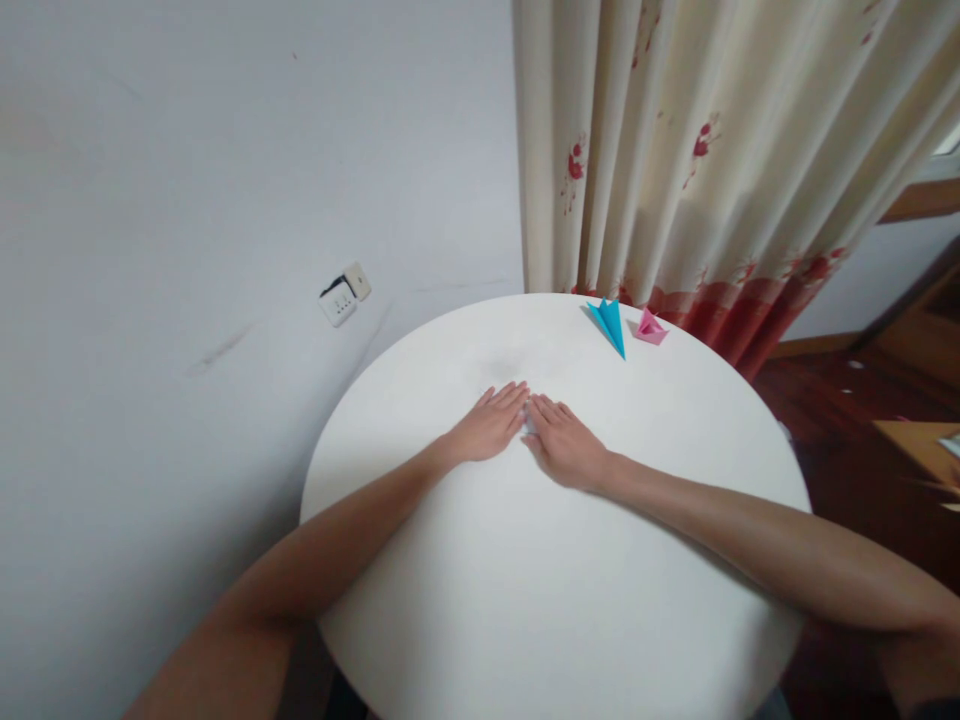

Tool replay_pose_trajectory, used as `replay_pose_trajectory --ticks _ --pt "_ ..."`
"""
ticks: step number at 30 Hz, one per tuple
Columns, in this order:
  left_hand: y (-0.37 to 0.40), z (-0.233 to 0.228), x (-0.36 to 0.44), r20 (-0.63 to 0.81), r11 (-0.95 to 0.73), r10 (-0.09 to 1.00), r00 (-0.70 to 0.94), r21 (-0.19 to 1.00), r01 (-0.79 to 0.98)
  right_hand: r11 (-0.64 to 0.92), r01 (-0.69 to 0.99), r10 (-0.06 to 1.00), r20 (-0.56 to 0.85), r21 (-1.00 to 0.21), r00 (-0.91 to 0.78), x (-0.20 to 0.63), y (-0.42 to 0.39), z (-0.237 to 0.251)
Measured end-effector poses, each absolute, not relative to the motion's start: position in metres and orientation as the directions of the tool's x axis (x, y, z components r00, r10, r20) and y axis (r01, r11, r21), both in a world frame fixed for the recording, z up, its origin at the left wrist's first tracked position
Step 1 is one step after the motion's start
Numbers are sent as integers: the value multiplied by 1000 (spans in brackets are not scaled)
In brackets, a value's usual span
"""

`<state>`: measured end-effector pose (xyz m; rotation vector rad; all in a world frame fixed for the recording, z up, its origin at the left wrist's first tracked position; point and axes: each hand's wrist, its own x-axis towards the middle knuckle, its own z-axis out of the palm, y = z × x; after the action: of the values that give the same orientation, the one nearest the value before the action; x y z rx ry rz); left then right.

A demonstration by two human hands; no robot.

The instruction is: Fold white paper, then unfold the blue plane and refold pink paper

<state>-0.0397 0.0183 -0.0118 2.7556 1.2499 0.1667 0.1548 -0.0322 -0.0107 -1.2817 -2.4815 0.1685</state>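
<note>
Both hands flat, palms down, mid tabletop (465, 600). Left hand (489, 426) and right hand (564, 446) meet at the fingertips, fingers straight, gripping nothing; a sliver of pale paper (528, 420) shows between them, shape and axis unreadable. Far edge: one blue folded paper (610, 322), long axis running near-far, sharp tip toward the near side; just right of it, one pink folded paper (649, 328).

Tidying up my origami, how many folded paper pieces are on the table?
2: a blue folded paper and a pink folded paper side by side near the table's far edge. Another may be hidden under the hands.
</note>
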Motion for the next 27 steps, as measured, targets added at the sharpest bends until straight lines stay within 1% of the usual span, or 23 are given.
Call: replay_pose_trajectory --ticks 2,4,6,8,13,17,19,21,22,23,24,25,26,27 --pt "16 -12 -37 79 -634 773 629 123 763 564 795 825 191 -224 -532 151 -37 -15" --pt "13 -12 -35 87 -671 741 666 105 734 553 807 833 152 -207 -532 150 -40 -16" --pt "12 -10 -35 62 -724 689 722 102 682 549 811 836 126 -200 -535 151 -40 -13" --pt "14 -8 -36 26 -739 671 741 109 665 546 813 837 103 -200 -537 153 -39 -10" --pt "36 -6 -57 -42 -668 735 677 127 733 556 803 830 100 -212 -549 155 -37 -11" --pt "59 -6 -84 -90 -566 811 578 131 814 575 792 818 114 -205 -564 156 -36 -15" --pt "65 -4 -92 -38 -482 871 490 134 866 584 784 811 110 -211 -575 157 -36 -16" --pt "64 0 -91 73 -416 909 409 139 899 606 763 793 103 -224 -600 161 -32 -14" --pt "61 2 -87 131 -422 905 405 143 895 628 743 775 103 -232 -623 164 -29 -13" --pt "57 4 -81 180 -465 880 439 146 873 657 715 750 105 -241 -654 168 -25 -11" --pt "51 5 -74 211 -543 834 509 148 827 690 679 717 109 -250 -689 173 -19 -9" --pt "45 5 -66 206 -632 772 601 147 761 730 632 673 114 -259 -730 179 -12 -7" --pt "39 3 -59 172 -688 725 667 149 710 765 585 629 114 -271 -769 185 -5 -6" --pt "33 1 -52 133 -707 706 695 161 688 785 551 597 107 -284 -795 191 3 -4"
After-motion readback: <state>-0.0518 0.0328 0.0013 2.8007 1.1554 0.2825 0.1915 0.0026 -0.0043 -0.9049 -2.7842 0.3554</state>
